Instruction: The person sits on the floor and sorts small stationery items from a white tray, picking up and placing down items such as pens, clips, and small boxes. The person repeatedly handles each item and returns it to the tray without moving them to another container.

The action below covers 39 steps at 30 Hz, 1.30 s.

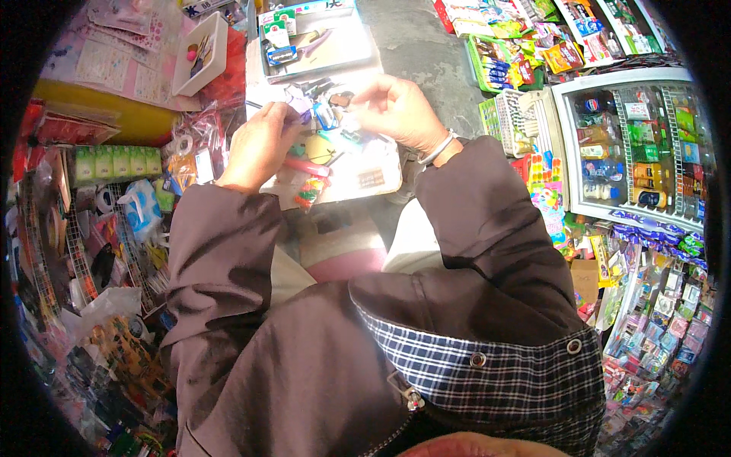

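Note:
Before me a sunlit white board point(374, 185) carries a small pile of mixed items. My left hand point(260, 143) is at the pile's left side, its fingers against a crumpled pale purple piece point(298, 101); whether it grips that piece is unclear. Over the pile's right side is my right hand point(400, 108), thumb and fingers curled close together, the fingertips washed out by glare. Between the hands lies a small blue and white packet point(325, 116). Nearer me are a red tube-like item point(306, 166) and a small bag of colourful pieces point(311, 191).
Beyond the pile stands a shallow box point(365, 54) with small packs. A white plastic tray point(220, 51) is at the upper left. Snack packets in a green basket point(473, 63) and a glass-door drinks cooler point(562, 143) are on the right. Hanging goods point(137, 211) crowd the left.

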### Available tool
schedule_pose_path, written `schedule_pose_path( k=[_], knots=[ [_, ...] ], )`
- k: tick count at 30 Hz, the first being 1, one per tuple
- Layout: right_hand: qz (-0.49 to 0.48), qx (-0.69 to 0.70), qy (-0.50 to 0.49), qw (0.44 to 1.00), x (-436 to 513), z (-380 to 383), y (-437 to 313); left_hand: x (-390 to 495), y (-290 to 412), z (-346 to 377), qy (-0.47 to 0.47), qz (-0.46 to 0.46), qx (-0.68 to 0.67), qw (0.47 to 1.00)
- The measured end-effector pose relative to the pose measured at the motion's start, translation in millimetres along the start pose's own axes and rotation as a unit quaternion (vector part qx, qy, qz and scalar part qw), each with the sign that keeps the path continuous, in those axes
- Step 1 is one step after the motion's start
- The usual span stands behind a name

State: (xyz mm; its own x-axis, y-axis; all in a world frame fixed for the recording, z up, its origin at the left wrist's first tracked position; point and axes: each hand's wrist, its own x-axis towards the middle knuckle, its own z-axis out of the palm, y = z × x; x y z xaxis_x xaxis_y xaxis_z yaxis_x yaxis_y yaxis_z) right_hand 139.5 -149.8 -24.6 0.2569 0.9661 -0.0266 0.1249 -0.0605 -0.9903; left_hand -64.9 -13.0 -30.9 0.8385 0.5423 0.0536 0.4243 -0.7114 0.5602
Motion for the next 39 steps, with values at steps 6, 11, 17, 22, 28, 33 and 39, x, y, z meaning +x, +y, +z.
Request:
schedule_pose_path(
  k=[6, 11, 17, 22, 28, 33, 39],
  knots=[
    [-0.014, 0.005, 0.002, 1.0, 7, 8, -1, 6, 8, -1, -0.036, -0.102, -0.494, 0.863],
    [0.043, 0.112, 0.035, 0.992, 11, 15, -4, 9, 11, 5, -0.085, -0.077, -0.616, 0.779],
    [0.089, 0.23, 0.027, 0.969, 20, 23, -6, 9, 24, -2, -0.133, -0.095, -0.68, 0.715],
    [0.08, 0.288, -0.006, 0.954, 22, 25, -7, 17, 33, 2, -0.103, -0.165, -0.724, 0.661],
    [0.018, 0.251, -0.004, 0.968, 30, 24, -8, 23, 31, 8, -0.018, -0.195, -0.731, 0.654],
    [-0.031, 0.126, 0.025, 0.991, 30, 29, -11, 22, 33, 12, -0.015, -0.209, -0.771, 0.602],
    [-0.122, 0.074, -0.02, 0.99, 28, 41, -13, 18, 27, 11, -0.044, -0.21, -0.822, 0.527]
  ],
)
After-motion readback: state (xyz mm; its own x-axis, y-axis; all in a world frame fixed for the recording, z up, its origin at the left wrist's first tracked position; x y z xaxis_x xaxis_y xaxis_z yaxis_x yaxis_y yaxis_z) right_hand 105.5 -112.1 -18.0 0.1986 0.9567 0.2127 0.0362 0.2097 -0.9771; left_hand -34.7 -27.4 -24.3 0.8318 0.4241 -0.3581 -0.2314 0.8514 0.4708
